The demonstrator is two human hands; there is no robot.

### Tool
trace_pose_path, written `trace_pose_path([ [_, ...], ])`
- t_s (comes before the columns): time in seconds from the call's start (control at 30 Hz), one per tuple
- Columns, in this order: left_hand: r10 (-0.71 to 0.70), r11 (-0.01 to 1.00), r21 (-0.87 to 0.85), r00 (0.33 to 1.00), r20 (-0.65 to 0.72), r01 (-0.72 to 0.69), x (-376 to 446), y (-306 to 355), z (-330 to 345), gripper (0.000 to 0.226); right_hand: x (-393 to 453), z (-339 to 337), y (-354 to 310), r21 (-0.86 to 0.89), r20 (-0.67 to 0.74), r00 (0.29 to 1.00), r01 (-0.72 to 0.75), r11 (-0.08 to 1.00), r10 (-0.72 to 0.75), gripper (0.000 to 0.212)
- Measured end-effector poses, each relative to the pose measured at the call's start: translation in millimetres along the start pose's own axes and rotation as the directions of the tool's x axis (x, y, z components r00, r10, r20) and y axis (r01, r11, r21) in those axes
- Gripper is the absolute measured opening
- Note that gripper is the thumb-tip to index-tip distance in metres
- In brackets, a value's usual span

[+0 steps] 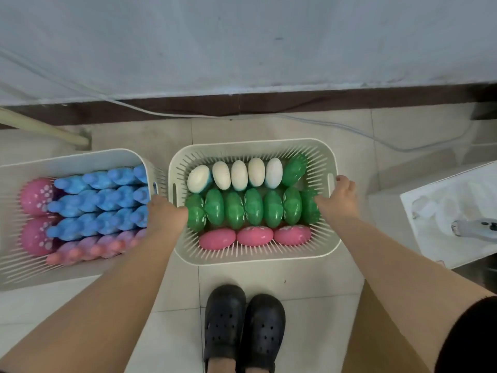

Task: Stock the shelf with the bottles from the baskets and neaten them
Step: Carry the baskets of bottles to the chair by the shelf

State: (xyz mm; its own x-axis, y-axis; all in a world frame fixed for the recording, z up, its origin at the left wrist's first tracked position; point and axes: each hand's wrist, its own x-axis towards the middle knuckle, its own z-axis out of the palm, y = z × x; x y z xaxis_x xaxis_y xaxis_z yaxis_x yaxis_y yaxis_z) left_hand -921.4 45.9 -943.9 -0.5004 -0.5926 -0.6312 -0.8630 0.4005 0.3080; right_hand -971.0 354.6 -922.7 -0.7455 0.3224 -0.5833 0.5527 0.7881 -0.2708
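Your left hand [166, 215] and right hand [340, 199] reach into the ends of the basket [252, 146], fingers seemingly curled around the end green bottles [252, 208] between them. Next, lift both toward the unseen shelf.

I'm counting: two baskets [252, 148]; in mine five white bottles [238, 175], eight green bottles [254, 207], three pink bottles [255, 235].

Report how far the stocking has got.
Done: nothing visible; no shelf in view. In hand: left hand and right hand grip the sides of the centre basket, full of green, white and pink bottles. Left: that load, plus the full left basket.
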Motion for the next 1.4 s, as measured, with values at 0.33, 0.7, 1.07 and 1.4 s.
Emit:
trace_pose_path([
  [0.33,-0.131,0.859,-0.501,0.991,-0.01,0.108,23.7,-14.1,18.0,0.017,47.8,25.3,24.8,0.575,-0.038,0.937,-0.263,0.775,0.346,0.037],
  [0.7,-0.196,0.743,-0.616,0.965,0.173,0.261,-3.9,-8.7,-39.2,0.012,13.9,-24.8,15.8,0.69,0.247,0.899,-0.425,0.586,0.361,0.036],
  [1.07,-0.232,0.75,-0.587,0.952,0.198,0.305,-135.1,-0.1,-222.1,0.023,-153.6,-180.8,-74.2,0.641,0.337,0.906,-0.421,0.642,0.257,0.038],
  [1.4,-0.241,0.669,-0.709,0.968,0.076,0.222,-285.1,-32.5,-392.3,0.023,-318.8,-286.7,-147.2,0.648,0.328,0.941,-0.287,0.706,0.082,0.037],
])
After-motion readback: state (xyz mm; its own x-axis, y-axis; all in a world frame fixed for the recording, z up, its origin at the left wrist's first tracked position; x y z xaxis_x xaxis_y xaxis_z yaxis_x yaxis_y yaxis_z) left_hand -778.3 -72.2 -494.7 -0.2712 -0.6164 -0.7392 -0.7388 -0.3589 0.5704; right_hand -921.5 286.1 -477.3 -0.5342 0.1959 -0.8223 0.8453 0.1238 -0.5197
